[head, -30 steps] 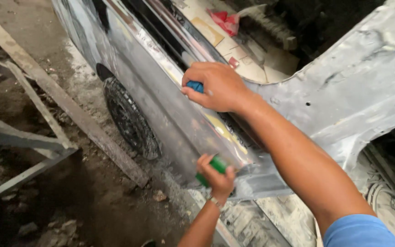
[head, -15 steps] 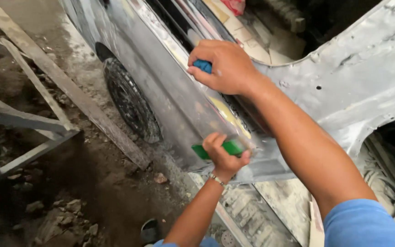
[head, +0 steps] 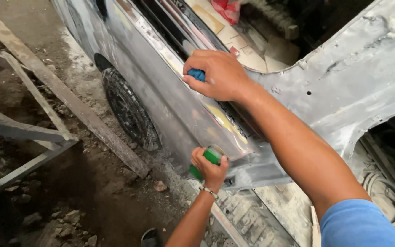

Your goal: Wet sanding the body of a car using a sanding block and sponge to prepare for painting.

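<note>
My left hand (head: 210,170) is closest to me, low against the bottom edge of the grey car panel (head: 179,114); its fingers are curled tight round a green block (head: 206,161), pressed to the metal; higher up, my right hand (head: 218,75) lies on the top edge of the same panel, fingers folded over a blue pad (head: 196,74) of which only a corner shows; my blue sleeve (head: 362,226) sits at the lower right; beyond the panel's lower edge stands a black tyre (head: 129,110); further left a long wooden plank (head: 60,89) lies across the dirt floor (head: 92,196) beside a grey metal frame (head: 28,137).
</note>
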